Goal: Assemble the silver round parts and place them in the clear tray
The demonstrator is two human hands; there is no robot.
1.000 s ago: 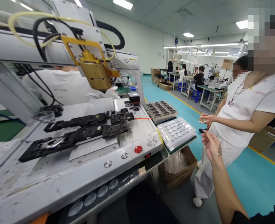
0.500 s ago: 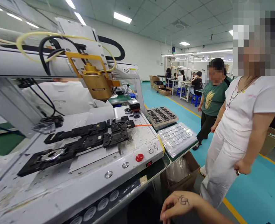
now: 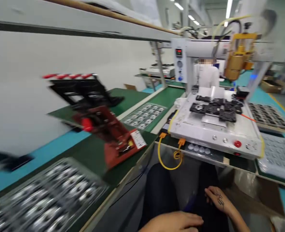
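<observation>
"Where are the person's hands in the head view?"

"Low, over the dark trouser legs (image 3: 159, 185). The left hand (image 3: 172, 221) is reaching in from the bottom edge, partly cut off, and the right hand (image 3: 217, 197), with a dark tattoo on its back, is lying over the other thigh."

"And the fingers?"

"The left ones are stretching out with a narrow gap between those I can see. The right ones are curling loosely; the palm is facing away, so I can't tell whether they're pinching anything."

"What's standing ahead of them?"

"A white benchtop gantry machine (image 3: 200, 129), well apart from both hands. Black fixture plates (image 3: 228, 115) are lying on its bed, and a brass-coloured tool head (image 3: 235, 66) is hanging above. A yellow cable (image 3: 159, 154) is looping down from the front left."

"Anything to its right?"

"A tray (image 3: 272, 129) is holding dark parts, and nearer, a plastic sheet (image 3: 277, 158) of round pieces is lying flat."

"To the left?"

"A red-and-black clamping fixture (image 3: 113, 153) is standing on a green bench (image 3: 89, 148), its upper part tilting. In front of it, a clear tray (image 3: 95, 176) is carrying rounded metallic parts, blurring. Beyond the machine, a person in white (image 3: 207, 77) is showing through the frame."
</observation>
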